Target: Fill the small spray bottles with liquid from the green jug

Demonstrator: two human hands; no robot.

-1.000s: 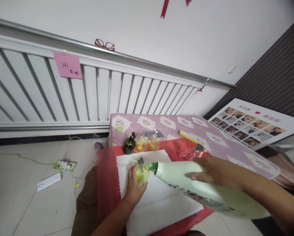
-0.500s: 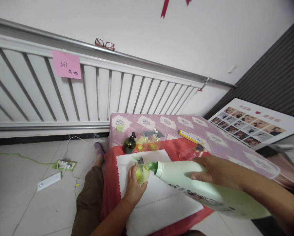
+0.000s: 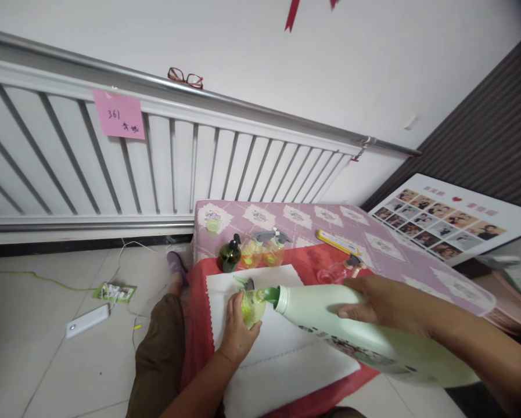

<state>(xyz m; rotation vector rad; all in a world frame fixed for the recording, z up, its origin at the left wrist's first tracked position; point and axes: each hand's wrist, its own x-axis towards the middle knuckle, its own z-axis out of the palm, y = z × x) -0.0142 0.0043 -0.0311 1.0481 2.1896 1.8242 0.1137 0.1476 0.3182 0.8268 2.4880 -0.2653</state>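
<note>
My left hand (image 3: 235, 328) is wrapped round a small clear bottle (image 3: 252, 307) holding yellow-green liquid, upright on a white cloth (image 3: 281, 354). My right hand (image 3: 380, 305) grips a large pale green jug (image 3: 351, 334), tipped on its side so that its green spout meets the small bottle's mouth. A loose spray head (image 3: 246, 284) lies on the cloth just behind the small bottle.
Behind the cloth stand a dark green bottle (image 3: 230, 255) and two amber spray bottles (image 3: 265, 248) on a red mat (image 3: 306, 258). A yellow flat item (image 3: 336, 242) lies on the pink patterned tablecloth (image 3: 373, 232). A radiator (image 3: 155, 162) lines the wall; a white power bank (image 3: 87, 321) lies on the floor.
</note>
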